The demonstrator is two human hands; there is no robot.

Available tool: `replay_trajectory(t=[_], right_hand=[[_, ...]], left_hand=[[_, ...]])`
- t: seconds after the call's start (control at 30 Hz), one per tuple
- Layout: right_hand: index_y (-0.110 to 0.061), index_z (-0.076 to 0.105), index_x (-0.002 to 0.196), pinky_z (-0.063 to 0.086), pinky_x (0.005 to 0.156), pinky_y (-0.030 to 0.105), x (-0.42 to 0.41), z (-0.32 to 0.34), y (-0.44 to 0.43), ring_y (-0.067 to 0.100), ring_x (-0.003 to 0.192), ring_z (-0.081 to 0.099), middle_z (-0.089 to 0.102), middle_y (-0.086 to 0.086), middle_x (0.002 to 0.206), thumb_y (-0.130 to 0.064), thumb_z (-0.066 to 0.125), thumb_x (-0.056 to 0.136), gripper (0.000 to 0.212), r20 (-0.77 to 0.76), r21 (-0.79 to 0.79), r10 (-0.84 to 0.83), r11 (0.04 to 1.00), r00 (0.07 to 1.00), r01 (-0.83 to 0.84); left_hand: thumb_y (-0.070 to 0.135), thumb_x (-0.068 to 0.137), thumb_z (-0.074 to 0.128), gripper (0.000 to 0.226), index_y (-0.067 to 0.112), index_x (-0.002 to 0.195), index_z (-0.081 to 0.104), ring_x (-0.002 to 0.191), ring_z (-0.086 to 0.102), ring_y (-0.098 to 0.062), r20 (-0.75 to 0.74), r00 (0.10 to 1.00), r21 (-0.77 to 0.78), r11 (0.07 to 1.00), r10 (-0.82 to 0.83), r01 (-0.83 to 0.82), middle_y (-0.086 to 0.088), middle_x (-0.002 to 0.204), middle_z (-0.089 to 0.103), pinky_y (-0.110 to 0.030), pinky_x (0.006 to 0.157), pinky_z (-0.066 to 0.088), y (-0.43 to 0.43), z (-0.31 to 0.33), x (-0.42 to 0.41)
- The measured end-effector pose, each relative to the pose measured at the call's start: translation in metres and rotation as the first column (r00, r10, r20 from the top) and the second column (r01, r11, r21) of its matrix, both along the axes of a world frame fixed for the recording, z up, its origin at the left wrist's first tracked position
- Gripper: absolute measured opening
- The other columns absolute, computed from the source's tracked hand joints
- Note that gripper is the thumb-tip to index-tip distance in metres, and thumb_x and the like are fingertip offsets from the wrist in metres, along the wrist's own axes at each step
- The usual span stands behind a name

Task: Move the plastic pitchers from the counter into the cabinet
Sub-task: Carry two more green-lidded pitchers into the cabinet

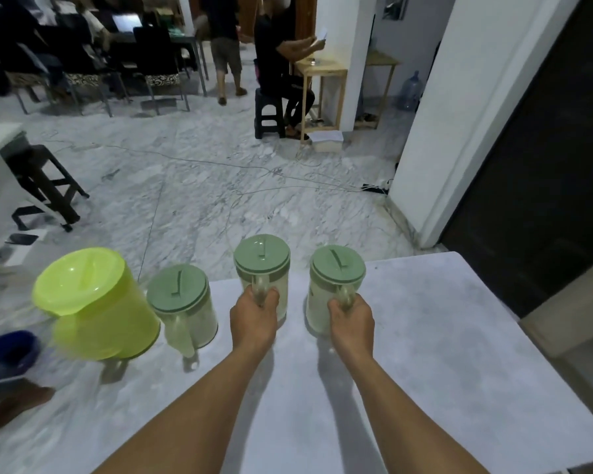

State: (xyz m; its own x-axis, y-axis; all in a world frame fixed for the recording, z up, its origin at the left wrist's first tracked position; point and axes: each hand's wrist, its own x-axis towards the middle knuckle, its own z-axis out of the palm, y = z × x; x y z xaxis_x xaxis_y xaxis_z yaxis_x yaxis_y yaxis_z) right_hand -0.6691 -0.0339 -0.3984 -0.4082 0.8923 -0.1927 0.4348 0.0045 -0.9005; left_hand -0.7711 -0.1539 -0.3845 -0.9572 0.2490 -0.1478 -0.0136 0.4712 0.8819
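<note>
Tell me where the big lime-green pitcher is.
The lime-green pitcher stands at the left of the head view on the counter, beside an ungrasped sage-lidded pitcher, with a blue bowl nearer left.

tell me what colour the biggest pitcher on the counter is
Bright lime green, seen best in the head view.

— Inspector: Pitchers on the worktop point(425, 336), count?
— Assistant: Four in all. Three clear pitchers with sage-green lids: the left clear pitcher point(185, 302), the middle clear pitcher point(262, 265), the right clear pitcher point(336, 278). One lime-green pitcher point(96, 302), the largest, no lid visible.
— Inspector: Hands?
— Assistant: Two: left hand point(254, 319) and right hand point(351, 321), one clear pitcher handle in each.
— Inspector: Other items at the worktop?
— Assistant: One dark blue bowl point(9, 354) at the left edge. On the floor beyond, two dark stools: near stool point(45, 186), far stool point(269, 112). One large water bottle point(410, 88)
</note>
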Motion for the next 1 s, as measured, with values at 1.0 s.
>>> replay_trajectory(t=[1.0], right_hand=[[-0.011, 0.070, 0.087, 0.055, 0.074, 0.038, 0.342, 0.311, -0.151, 0.026, 0.082, 0.066, 0.071, 0.006, 0.086, -0.028, 0.064, 0.084, 0.018, -0.247, 0.311, -0.754, 0.533, 0.608, 0.787]], left_hand=[[0.034, 0.084, 0.055, 0.029, 0.007, 0.077, 0.065, 0.068, 0.063, -0.026, -0.328, 0.584, 0.354, 0.477, -0.743, 0.805, -0.008, 0.071, 0.068, -0.031, 0.058, 0.039, -0.009, 0.287, 0.264]])
